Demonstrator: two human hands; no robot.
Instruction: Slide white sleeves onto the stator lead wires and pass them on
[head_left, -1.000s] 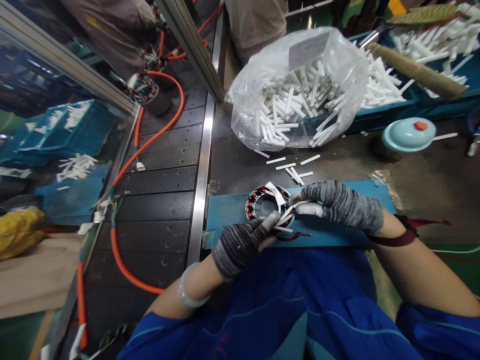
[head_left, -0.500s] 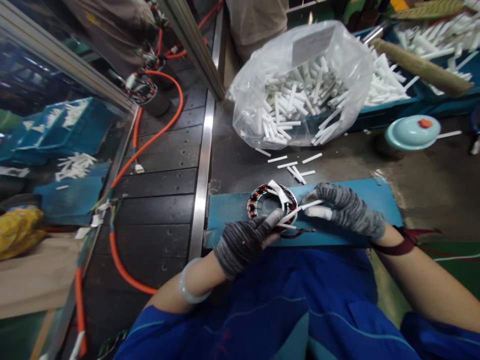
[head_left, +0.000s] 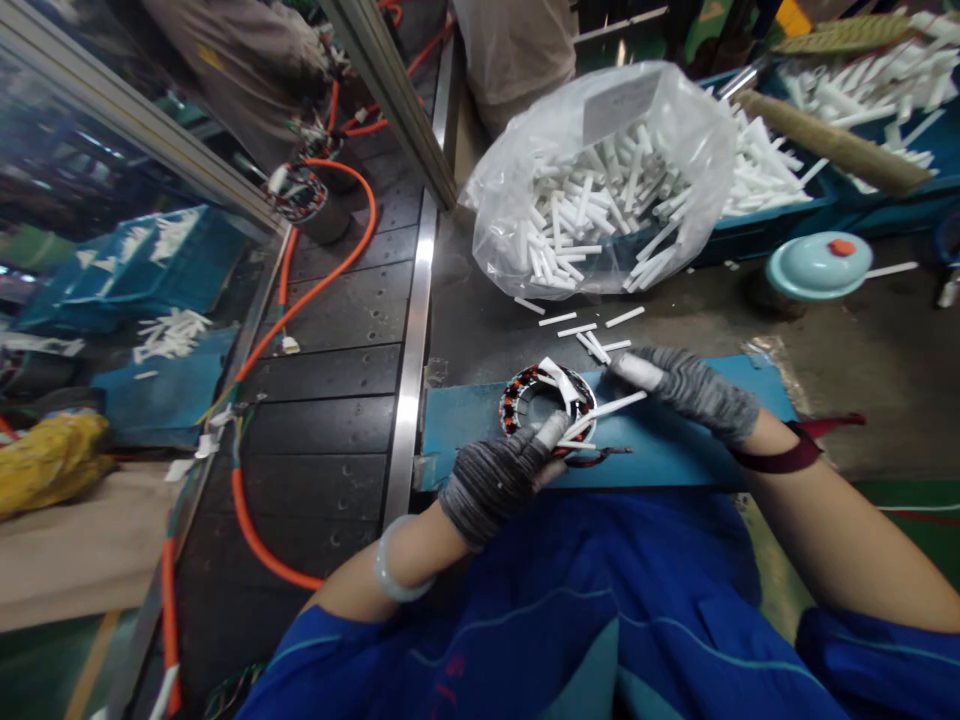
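A motor stator [head_left: 511, 406], a ring with copper-orange and black windings, lies on a blue mat [head_left: 457, 420]. My left hand [head_left: 496, 485], in a grey striped glove with pale fingertips, is closed on its near rim, thumb beside several white sleeves. One long white sleeve [head_left: 621, 403] sticks out to the right from the ring. A white flat strip [head_left: 559, 378] crosses its top, and dark leads [head_left: 604, 456] trail out. My right hand [head_left: 679, 385], gloved alike, has its thumb and fingers together beside loose white sleeves [head_left: 594, 347]. Anything in its fingertips is hidden.
A clear plastic bag [head_left: 502, 230] full of white sleeves stands behind the mat. Blue bins [head_left: 810, 215] with more sleeves and a wooden-handled tool [head_left: 832, 140] are at the back right, near a lidded cup [head_left: 819, 265]. Left runs a slatted conveyor [head_left: 322, 400] with an orange cable [head_left: 262, 340].
My right hand has left the long sleeve at the stator and moved up to the loose sleeves. My left hand stays at the stator. The view has shifted slightly.
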